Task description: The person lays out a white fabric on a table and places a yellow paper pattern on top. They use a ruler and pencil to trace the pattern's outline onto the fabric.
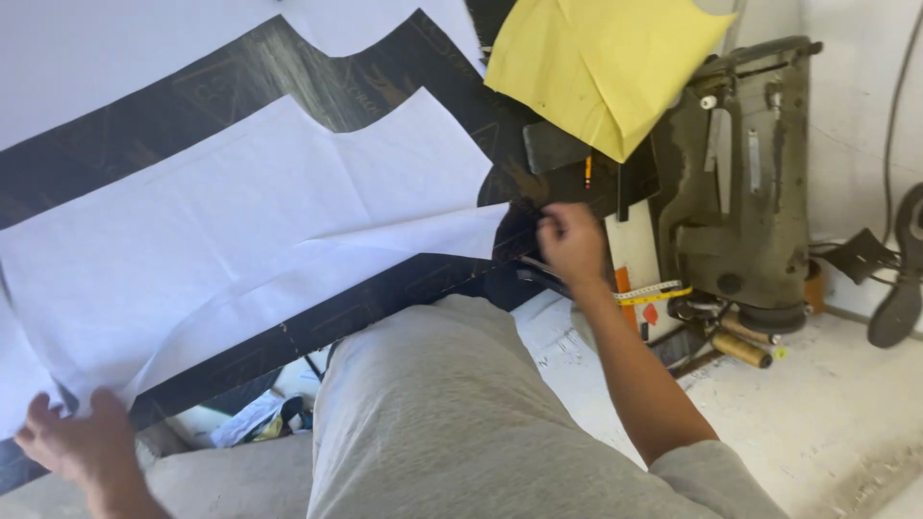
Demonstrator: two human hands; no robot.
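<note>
White fabric (240, 231) lies across a black table (144, 135), a long cut piece whose long axis runs from my lower left up toward the upper right, its curved notched edge pointing at the far side. My left hand (82, 447) sits at its near left corner, fingers spread and loosely curled on the edge; whether it pinches the cloth I cannot tell. My right hand (569, 245) is at the other end, just past the pointed right tip, fingers bunched narrow at the table edge; what they pinch is too blurred to tell. A yellow sheet (596, 67) hangs above that hand. Beside it stands an old sewing machine (740, 183), with a tape measure (654, 291) and thread spools (740, 346) at its base.
</note>
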